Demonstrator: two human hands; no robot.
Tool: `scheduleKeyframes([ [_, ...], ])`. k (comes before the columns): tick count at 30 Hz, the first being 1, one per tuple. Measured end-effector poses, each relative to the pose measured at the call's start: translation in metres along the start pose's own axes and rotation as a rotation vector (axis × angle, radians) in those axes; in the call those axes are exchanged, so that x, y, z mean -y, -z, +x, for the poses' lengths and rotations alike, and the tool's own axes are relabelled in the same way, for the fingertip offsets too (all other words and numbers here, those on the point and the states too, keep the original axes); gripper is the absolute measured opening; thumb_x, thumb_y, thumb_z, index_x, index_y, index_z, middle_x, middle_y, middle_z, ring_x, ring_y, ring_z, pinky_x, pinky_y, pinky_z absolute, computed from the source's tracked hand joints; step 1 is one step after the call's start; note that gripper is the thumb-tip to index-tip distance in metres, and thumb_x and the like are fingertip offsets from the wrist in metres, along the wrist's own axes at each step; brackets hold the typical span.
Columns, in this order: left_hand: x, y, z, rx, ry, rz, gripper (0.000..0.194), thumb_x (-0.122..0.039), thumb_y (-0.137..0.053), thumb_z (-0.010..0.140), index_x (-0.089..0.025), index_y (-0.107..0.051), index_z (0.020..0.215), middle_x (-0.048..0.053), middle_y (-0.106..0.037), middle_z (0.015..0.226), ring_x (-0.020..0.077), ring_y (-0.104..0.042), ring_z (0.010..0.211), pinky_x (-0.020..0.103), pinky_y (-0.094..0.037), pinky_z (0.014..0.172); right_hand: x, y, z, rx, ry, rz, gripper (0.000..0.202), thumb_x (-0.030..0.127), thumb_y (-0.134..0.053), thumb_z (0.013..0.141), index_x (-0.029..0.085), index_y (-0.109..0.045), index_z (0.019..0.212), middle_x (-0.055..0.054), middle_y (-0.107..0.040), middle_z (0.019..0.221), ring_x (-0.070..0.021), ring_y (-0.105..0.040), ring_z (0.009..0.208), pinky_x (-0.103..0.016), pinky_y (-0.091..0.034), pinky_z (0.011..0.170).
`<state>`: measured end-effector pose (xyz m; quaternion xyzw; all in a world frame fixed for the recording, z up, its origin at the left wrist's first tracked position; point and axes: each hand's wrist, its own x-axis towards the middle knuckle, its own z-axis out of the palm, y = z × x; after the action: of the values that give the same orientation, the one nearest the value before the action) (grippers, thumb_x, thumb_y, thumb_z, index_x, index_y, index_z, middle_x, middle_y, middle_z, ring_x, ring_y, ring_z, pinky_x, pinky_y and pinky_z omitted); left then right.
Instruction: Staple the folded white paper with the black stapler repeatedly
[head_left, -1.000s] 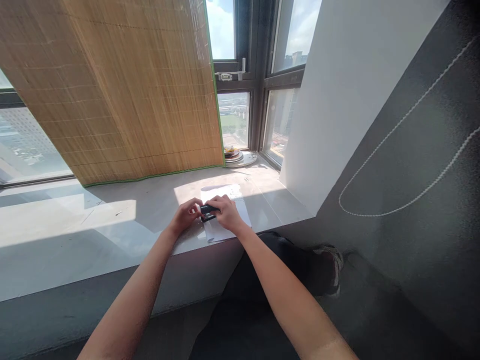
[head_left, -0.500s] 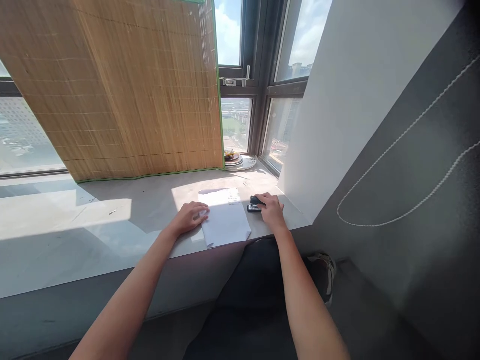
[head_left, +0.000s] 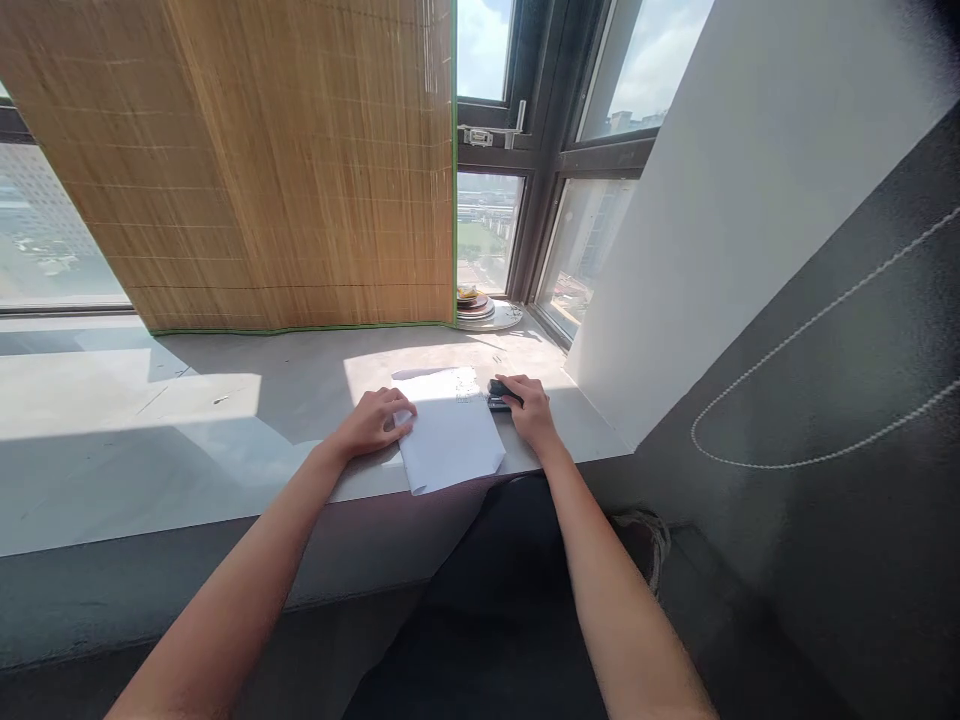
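A few stacked sheets of white paper [head_left: 450,440] lie on the pale windowsill, with small dark markings near their upper right corner. At the paper's left edge, my left hand [head_left: 375,420] has its fingers curled over it, gripping the side. My right hand [head_left: 531,408] is closed around a black stapler [head_left: 496,392] whose front points left. The stapler's nose is at the paper's upper right edge; whether the sheet lies between its jaws I cannot tell. My palm and fingers hide the stapler's rear.
A bamboo blind [head_left: 300,180] hangs over the window at the back left. Stacked plates [head_left: 487,312] stand in the sill's far corner. A white wall [head_left: 675,240] bounds the right side, and a beaded cord [head_left: 780,466] loops farther right. The sill's front edge lies just below the paper.
My right hand has brought the stapler leftward, up to the paper's right edge. My left hand stays on the paper's left side. The view has shifted slightly.
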<state>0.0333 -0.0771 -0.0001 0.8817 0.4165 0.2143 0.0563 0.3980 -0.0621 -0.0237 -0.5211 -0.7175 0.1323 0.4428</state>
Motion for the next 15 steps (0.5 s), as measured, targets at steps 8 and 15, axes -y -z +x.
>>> scheduleKeyframes([
  [8, -0.056, -0.012, 0.045, 0.040, -0.120, 0.057, 0.036, -0.045, -0.055, 0.108, -0.025, -0.077, 0.130, 0.014, -0.064, 0.152, 0.0369, -0.060, 0.139, 0.056, -0.048, 0.116, 0.000, 0.000, -0.001, -0.024, 0.014, 0.016, 0.050, 0.013, -0.056, 0.095, 0.034, -0.081, 0.132, -0.005, -0.076, 0.130, -0.0302, -0.059, 0.127, -0.050, -0.042, 0.114],
  [15, -0.072, -0.048, 0.062, 0.238, -0.161, 0.124, 0.058, -0.046, -0.057, 0.108, -0.039, -0.052, 0.166, 0.010, -0.040, 0.178, 0.0456, -0.038, 0.161, 0.074, -0.032, 0.126, 0.001, 0.000, -0.001, 0.018, 0.023, -0.109, 0.050, 0.014, -0.055, 0.096, 0.037, -0.081, 0.132, -0.004, -0.075, 0.132, -0.0316, -0.057, 0.126, -0.054, -0.037, 0.114],
])
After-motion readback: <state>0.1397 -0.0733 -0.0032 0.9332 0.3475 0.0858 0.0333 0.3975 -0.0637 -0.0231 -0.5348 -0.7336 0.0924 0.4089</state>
